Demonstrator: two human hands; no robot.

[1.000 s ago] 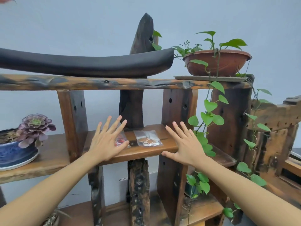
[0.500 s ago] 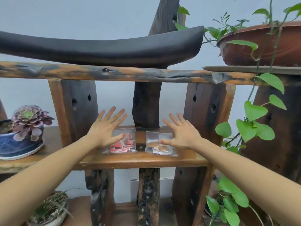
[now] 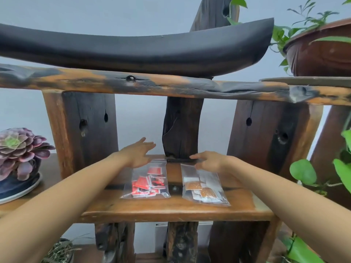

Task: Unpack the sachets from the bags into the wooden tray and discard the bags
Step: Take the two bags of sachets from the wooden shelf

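Since a moment ago my hands have slid past the two bags to their far, zip-top edges. The bag of red sachets [image 3: 148, 182] and the bag of orange sachets [image 3: 203, 186] lie flat, sealed, on the wooden shelf [image 3: 171, 207]. My left hand [image 3: 137, 153] hovers, fingers spread and empty; my right hand [image 3: 208, 160] curls at its bag's top, grip unclear. Unpacking hasn't begun.
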